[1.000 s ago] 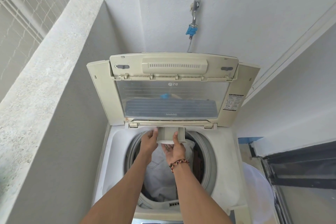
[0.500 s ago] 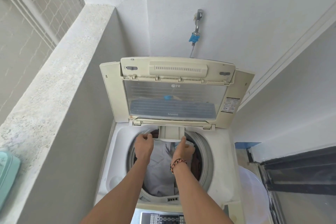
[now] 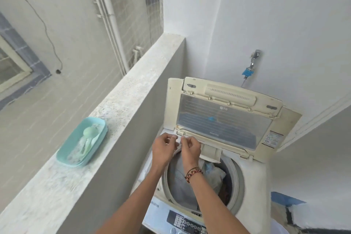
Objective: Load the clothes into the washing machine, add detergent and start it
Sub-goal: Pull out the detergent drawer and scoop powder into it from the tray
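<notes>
Head view: hands above clothes.

bright daylight, slight motion blur

Yellowed plastic lid; rough speckled ledge; glossy turquoise tub

arms: bare, no sleeves | right wrist: braided red-and-dark bracelet
</notes>
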